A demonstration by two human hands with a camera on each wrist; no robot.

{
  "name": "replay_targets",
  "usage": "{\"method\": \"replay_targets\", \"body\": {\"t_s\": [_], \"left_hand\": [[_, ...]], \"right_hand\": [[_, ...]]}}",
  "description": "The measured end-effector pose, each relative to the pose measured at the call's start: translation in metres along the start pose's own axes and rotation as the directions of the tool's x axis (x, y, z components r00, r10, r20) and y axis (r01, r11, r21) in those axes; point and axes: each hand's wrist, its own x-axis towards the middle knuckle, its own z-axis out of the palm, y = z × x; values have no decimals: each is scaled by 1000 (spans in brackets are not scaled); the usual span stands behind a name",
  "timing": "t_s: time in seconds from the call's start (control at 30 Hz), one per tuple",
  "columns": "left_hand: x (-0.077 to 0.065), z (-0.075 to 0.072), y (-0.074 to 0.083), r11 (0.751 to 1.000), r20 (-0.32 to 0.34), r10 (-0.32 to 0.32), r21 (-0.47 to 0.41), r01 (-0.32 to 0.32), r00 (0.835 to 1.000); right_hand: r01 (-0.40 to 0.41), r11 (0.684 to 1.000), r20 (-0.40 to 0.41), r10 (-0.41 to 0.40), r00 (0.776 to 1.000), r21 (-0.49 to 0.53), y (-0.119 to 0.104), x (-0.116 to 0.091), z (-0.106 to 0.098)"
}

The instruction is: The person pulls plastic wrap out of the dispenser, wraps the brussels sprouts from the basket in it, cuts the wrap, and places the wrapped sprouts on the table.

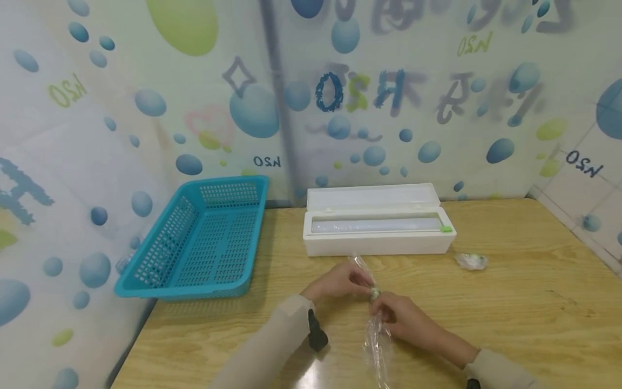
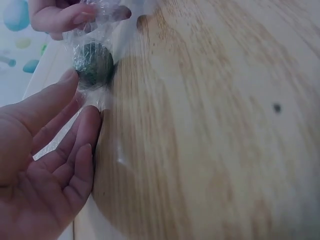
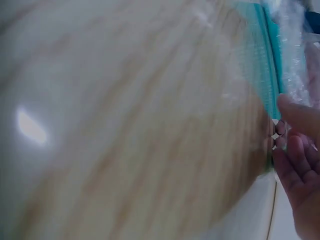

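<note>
A small round green thing point(image 2: 94, 66) is wrapped in clear plastic wrap point(image 1: 378, 346). It sits between my two hands, low over the table. My left hand point(image 1: 339, 282) has its thumb and fingertips at the near side of the ball in the left wrist view, pinching the wrap beside it. On the other side my right hand point(image 1: 407, 319) pinches the gathered film with thumb and fingers. One tail of film sticks out past the left hand; a longer crumpled tail hangs toward the table's front. In the right wrist view the right hand point(image 3: 302, 165) shows at the edge.
A white wrap dispenser point(image 1: 379, 246) stands at the back with its lid raised, a roll point(image 1: 374, 225) inside and a green slider point(image 1: 446, 229). Right of it lies another small wrapped bundle point(image 1: 471, 261). A blue plastic basket point(image 1: 194, 292) sits at the left of the wooden table point(image 1: 525, 313).
</note>
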Motion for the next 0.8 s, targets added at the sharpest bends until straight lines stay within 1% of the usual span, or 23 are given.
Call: {"method": "replay_targets", "body": {"t_s": [0.1,0.13,0.27,0.33,0.37,0.43,0.5,0.67,0.8], "left_hand": [[0,2,1,1000,-17,-14,24,14,1000],[-2,1,7,999,-22,-14,31,15,1000],[-3,2,7,998,-41,1,67,1,999],[-3,2,7,996,-52,-2,84,6,999],[-1,2,2,996,-54,-6,85,11,998],[-1,3,2,996,-58,-29,79,33,998],[-1,3,2,997,-60,-40,71,44,997],[0,4,4,998,-47,-37,56,40,998],[0,4,5,998,-37,-30,52,32,999]], "right_hand": [[-27,1000,-38,27,999,9,1,0,2],[-31,999,-51,32,998,15,1,0,2],[-57,998,-98,60,993,32,1,2,0],[-93,995,-109,97,989,42,0,4,-2],[-116,992,-114,121,986,46,-1,5,-3],[-159,986,-122,164,979,47,-4,6,-7],[-182,982,-139,187,973,45,-5,8,-10],[-185,982,-173,187,967,31,-5,13,-18],[-185,982,-165,190,968,45,0,18,-23]]}}
